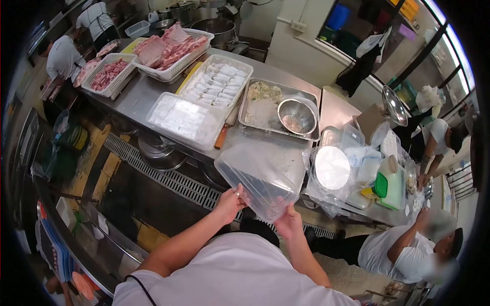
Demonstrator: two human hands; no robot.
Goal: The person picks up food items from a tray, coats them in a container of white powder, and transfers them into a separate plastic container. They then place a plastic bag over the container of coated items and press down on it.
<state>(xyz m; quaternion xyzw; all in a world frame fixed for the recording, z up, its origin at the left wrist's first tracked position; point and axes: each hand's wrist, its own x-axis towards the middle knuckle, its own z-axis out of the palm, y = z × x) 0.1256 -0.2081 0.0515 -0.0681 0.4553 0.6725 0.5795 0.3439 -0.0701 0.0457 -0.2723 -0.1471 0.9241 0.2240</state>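
A clear, rectangular plastic container (260,178) is tilted in front of me, over the near edge of the steel table. My left hand (232,205) grips its near left side, a ring on one finger. At the near right corner, my right hand (289,222) is closed on the rim. Nothing distinct shows inside the container. Just beyond it stand a lidded clear tub (185,120) and an open tub of white wrapped rolls (214,81). A steel tray (250,121) holds pale food and a metal bowl (297,116).
White baskets of raw meat (171,48) stand farther left on the steel table (240,137). On the right are a round white lid (332,167), plastic bags and a green-lidded tub (376,186). Other people work at the far left and right. A floor grate (168,176) runs below the table.
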